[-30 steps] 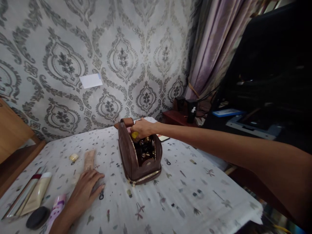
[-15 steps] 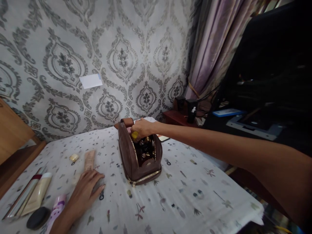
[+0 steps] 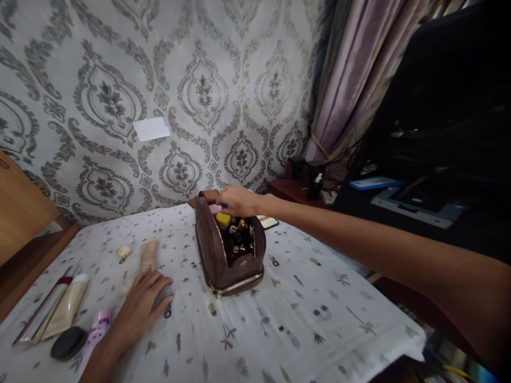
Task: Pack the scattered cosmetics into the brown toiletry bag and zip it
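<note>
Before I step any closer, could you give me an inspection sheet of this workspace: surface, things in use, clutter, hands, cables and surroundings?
Surface: white patterned cloth, lightly creased
Things in use: brown bag, unzipped, small items inside; beige tube lying left of it
Clutter: cream tube, dark round item and pink bottle at left
Hands: right hand over the bag's far end, grip unclear; left hand at the beige tube's near end
Cables: dark cables beside the curtain, off the cloth
Surroundings: patterned wall, purple curtain
</note>
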The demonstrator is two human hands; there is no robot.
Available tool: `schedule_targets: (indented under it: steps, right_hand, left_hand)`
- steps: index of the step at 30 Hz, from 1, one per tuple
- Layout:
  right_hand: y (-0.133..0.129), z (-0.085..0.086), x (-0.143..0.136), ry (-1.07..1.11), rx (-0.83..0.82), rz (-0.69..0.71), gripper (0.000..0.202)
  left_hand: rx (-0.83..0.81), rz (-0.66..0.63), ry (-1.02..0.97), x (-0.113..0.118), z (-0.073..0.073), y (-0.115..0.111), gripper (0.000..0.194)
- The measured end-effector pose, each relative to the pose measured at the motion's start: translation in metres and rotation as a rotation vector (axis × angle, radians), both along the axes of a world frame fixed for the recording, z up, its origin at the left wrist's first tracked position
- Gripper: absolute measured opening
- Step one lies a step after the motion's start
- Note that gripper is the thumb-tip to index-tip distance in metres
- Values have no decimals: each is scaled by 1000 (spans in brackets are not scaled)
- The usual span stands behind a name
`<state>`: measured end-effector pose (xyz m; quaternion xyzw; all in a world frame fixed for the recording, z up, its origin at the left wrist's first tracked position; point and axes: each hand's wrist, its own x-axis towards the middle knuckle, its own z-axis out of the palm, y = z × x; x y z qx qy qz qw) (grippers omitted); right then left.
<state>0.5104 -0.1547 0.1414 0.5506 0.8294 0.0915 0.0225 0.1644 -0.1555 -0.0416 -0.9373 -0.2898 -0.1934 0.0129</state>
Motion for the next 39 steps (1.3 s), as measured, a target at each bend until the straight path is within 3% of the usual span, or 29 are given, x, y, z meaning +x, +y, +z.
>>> schedule_targets:
  steps: [3, 6, 9, 13, 16, 20, 23, 29, 35, 39]
  right_hand:
    - [-15, 2, -13, 151, 123, 39, 20]
    - [-40, -9, -39, 310, 197, 220, 17]
    - [-68, -35, -74, 415, 147, 397, 20]
    - [-88, -88, -118, 624, 20, 520, 20]
    - [-83, -125, -144, 790, -79, 428, 14]
    - [-63, -153, -166, 995, -238, 199, 7]
    - [-50, -168, -173, 1114, -277, 100, 12]
    - [-47, -206, -177, 1240, -151, 49, 20]
    - [-51, -213, -175, 1320, -153, 77, 19]
    - [-50, -212, -175, 1306, -169, 76, 19]
  left_hand:
    - [6, -4, -2, -1, 0, 0, 23]
    - [23, -3, -7, 0, 1, -1, 24]
    - [-34, 24, -5, 1, 5, -4, 24]
    - [-109, 126, -137, 2, 7, -7, 26]
    - [-100, 271, -281, -3, 8, -4, 28]
    - [-58, 479, -328, -9, 12, 0, 24]
    - [-33, 581, -252, -10, 15, 0, 22]
    - [44, 680, 29, 1, 17, -9, 31]
    - [14, 667, 20, -3, 16, -8, 39]
    - [-36, 700, -199, -21, 18, 1, 36]
